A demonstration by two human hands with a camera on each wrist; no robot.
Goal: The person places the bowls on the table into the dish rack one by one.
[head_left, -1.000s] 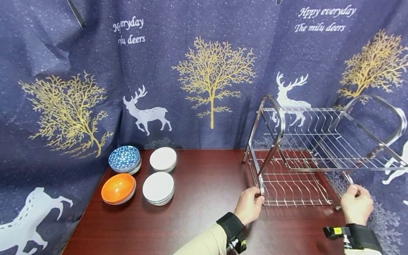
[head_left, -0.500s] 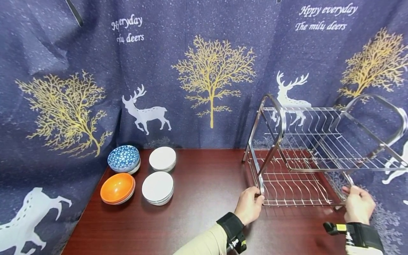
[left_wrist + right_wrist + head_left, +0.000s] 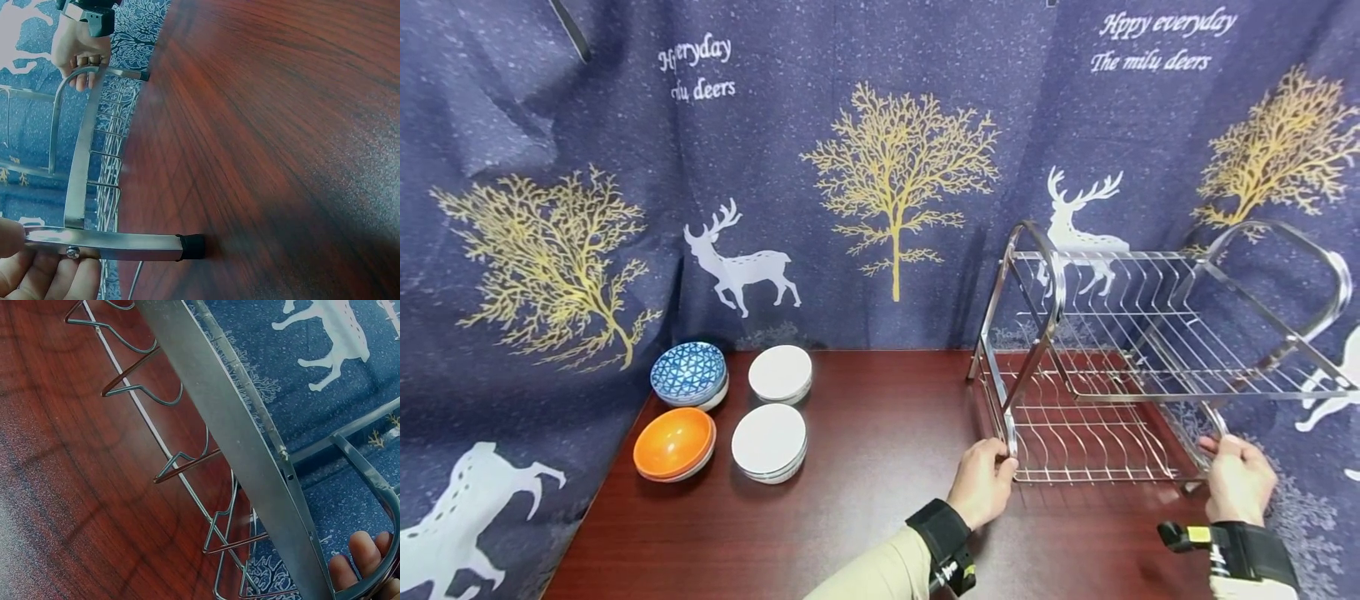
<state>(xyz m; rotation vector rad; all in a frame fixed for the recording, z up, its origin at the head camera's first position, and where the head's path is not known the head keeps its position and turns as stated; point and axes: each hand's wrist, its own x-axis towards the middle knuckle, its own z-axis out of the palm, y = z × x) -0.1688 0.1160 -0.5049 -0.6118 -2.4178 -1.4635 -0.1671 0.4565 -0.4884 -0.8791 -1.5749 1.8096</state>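
Silvery metal makes up the two-tier dish rack (image 3: 1150, 397) at the right side of the red-brown worktop (image 3: 880, 417) in the head view. The person's left hand (image 3: 981, 487) grips the rack low at its near left leg, thumb and fingers closed about the bar. The right hand (image 3: 1240, 483) holds the near right leg, its fingers bent round the metal. A black strap (image 3: 938, 529) circles the left wrist, beside a pale sleeve (image 3: 880, 571). Well apart, at the left, stand an orange bowl (image 3: 673, 442) and a blue-patterned bowl (image 3: 688, 372), each on top of other bowls, with two stacks of white bowls (image 3: 768, 439) just beside them. Behind hangs a dark blue cloth (image 3: 925, 50) printed with deer and trees.

From the left wrist, the left hand's fingers lie on one side of the leg, near a screw (image 3: 73, 252), and the thumb on the other; a black foot (image 3: 192, 246) caps the leg's end. Farther off, the right hand's fingers curl over the opposite leg.

From the right wrist, a broad flat bar (image 3: 240, 447) crosses above wavy wires. At the lower right, fingertips (image 3: 364, 551) show behind the curved tube; the rest of that hand is cut off.
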